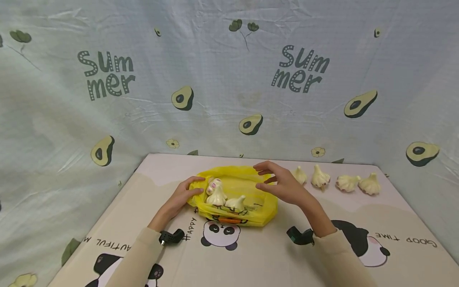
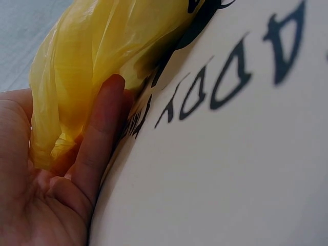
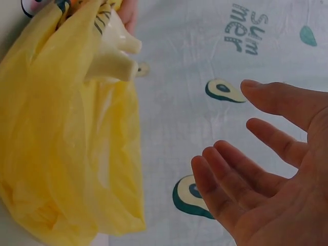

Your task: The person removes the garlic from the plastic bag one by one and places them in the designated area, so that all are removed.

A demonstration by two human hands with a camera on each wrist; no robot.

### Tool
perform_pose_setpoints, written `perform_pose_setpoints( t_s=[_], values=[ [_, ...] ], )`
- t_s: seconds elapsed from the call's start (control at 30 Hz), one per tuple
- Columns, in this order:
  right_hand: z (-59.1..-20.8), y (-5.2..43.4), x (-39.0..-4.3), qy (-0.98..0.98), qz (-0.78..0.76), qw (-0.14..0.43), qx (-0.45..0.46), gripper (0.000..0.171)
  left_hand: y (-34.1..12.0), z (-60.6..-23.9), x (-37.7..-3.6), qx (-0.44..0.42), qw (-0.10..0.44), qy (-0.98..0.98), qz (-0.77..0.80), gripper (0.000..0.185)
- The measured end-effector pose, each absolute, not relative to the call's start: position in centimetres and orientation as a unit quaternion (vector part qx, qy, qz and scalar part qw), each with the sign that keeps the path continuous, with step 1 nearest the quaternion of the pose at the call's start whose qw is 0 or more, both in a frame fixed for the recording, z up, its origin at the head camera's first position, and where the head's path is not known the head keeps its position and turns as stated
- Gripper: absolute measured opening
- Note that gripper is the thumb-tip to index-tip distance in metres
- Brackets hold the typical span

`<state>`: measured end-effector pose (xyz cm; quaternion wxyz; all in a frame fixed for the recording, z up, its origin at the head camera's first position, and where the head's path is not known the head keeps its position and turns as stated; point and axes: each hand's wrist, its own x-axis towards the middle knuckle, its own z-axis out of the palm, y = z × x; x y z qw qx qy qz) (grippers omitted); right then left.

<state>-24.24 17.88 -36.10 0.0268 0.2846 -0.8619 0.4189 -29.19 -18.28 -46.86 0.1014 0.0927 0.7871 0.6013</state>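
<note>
On the mat, yellow bag (image 1: 251, 201) holds garlic bulbs (image 1: 220, 195) — left hand (image 1: 183, 195) gripping.

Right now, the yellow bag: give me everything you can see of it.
The yellow bag is thin, translucent, crinkled plastic with some dark print along its near edge. It lies flat on the panda-print mat, mouth spread open upward. Three garlic bulbs rest in or on the opening. The left hand grips the bag's left edge, bunching the film between fingers and palm, as the left wrist view shows. The right hand hovers with spread fingers just over the right edge; whether it touches the bag cannot be told.
</note>
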Motion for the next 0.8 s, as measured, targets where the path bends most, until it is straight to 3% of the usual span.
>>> perform_pose_setpoints(
  t_s=[0.57,0.8],
  values=[
    [-37.6,16.8,-25.0,-0.86,0.396,-0.029,0.321,0.048,-18.1,-46.8,-29.1,0.083,0.102,0.785,0.606,0.05],
    [-37.1,16.2,-26.0,-0.871,0.35,-0.09,0.334,0.044,-18.2,-47.0,-29.2,0.088,0.102,0.781,0.609,0.049]
  ],
)
